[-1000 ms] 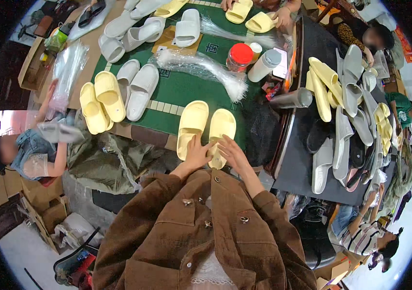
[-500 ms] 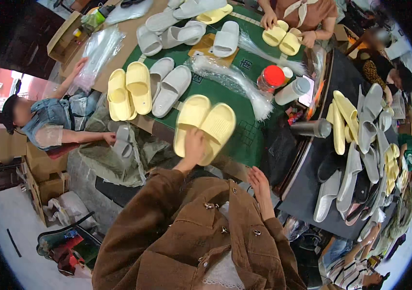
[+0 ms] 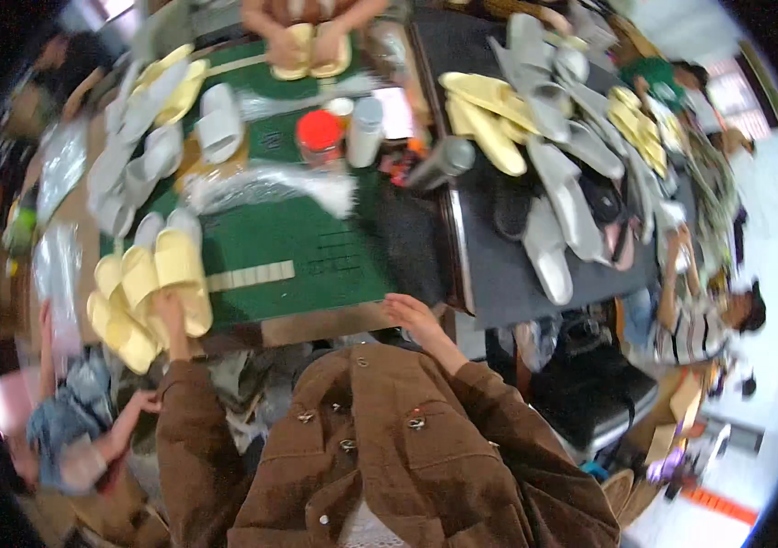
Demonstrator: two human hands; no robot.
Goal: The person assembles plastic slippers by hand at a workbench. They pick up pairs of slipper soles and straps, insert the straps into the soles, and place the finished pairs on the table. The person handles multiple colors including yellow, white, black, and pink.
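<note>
Left hand (image 3: pixel 170 312) fingers look closed on yellow slipper pair (image 3: pixel 179 260), bench's (image 3: pixel 339 300) front-left, crowding other yellow slippers (image 3: pixel 122 334); a sideways shove could tip those off the edge. Right hand (image 3: pixel 415 317) empty, fingers extended, near the edge.

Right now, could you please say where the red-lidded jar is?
The jar is in the head view's upper half, on the green tabletop, just left of the pale bottle.

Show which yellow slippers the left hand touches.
The yellow slippers at the green mat's near-left corner; others lie far left, on the black table, or at a co-worker's hands.
</note>
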